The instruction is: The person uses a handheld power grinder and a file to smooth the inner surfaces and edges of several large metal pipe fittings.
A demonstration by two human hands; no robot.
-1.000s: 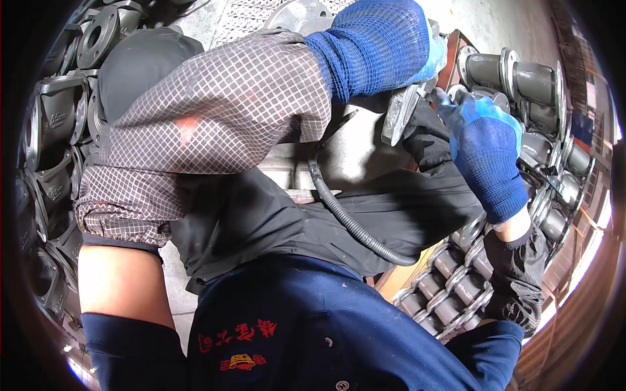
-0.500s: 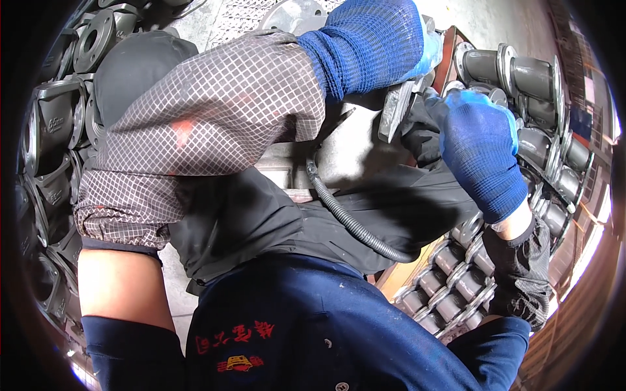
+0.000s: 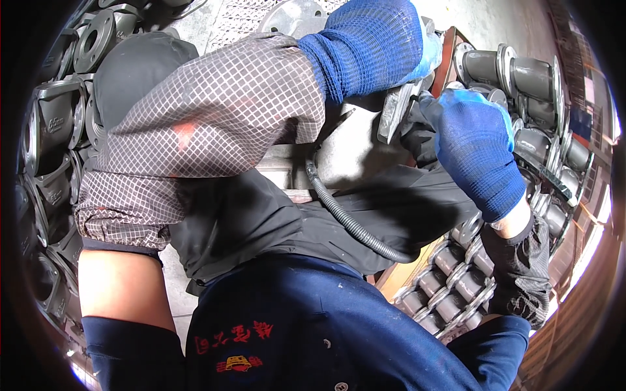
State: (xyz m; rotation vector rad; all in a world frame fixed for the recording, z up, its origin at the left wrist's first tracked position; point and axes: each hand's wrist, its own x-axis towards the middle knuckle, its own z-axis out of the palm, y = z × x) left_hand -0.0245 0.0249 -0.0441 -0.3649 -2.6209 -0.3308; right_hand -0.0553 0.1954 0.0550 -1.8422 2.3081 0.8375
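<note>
My left hand (image 3: 378, 45), in a blue knit glove with lighter blue fingertips, is closed over the top of a grey metal casting with a flange (image 3: 395, 112). Most of its fingers are hidden behind the back of the glove. To the right and a little nearer, my right hand (image 3: 475, 146) wears the same kind of glove. Its fingers are curled in beside the casting, and whatever they grip is hidden. A narrow dark bar (image 3: 554, 179) juts out past that hand to the lower right; whether the hand holds it I cannot tell.
Flanged pipe castings (image 3: 482, 65) are stacked on the right, more (image 3: 450, 287) at lower right. Grey valve bodies (image 3: 55, 124) are piled along the left. A corrugated hose (image 3: 342, 218) crosses my lap. Beyond my left forearm lies a round flange (image 3: 293, 18).
My right hand has shifted slightly to the left, and the dark bar beyond it has moved a little. My left hand and the casting look the same.
</note>
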